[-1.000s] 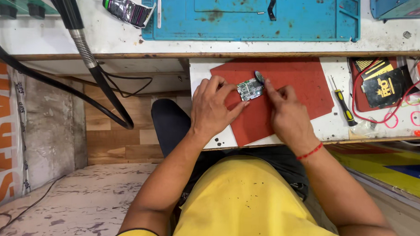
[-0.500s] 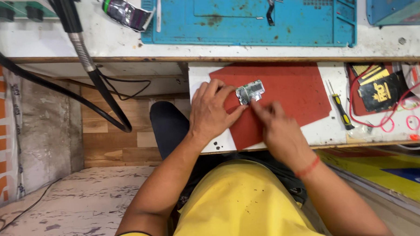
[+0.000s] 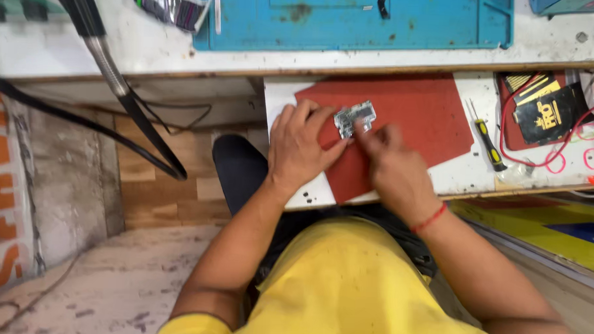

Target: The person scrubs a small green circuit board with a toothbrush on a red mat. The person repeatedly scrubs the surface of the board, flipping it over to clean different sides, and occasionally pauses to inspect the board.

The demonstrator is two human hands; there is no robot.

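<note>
A small circuit board [image 3: 355, 117] lies on a red mat [image 3: 417, 118] on a pull-out shelf. My left hand [image 3: 301, 147] rests on the mat with thumb and fingers pinching the board's left edge. From the right, my right hand [image 3: 389, 163] reaches in, its fingertips pressing on the board's lower right corner. The image is blurred, so I cannot tell whether the right fingers hold a small tool.
A yellow-handled screwdriver [image 3: 487, 141] lies right of the mat. Beyond it sit a black packet [image 3: 549, 111] and red wires [image 3: 591, 141]. A blue work mat [image 3: 355, 17] covers the upper bench. A black hose [image 3: 115, 88] hangs at the left.
The dark oval piece seen above the board a second ago is gone from view. My right hand has moved left onto the board. The board has shifted slightly.
</note>
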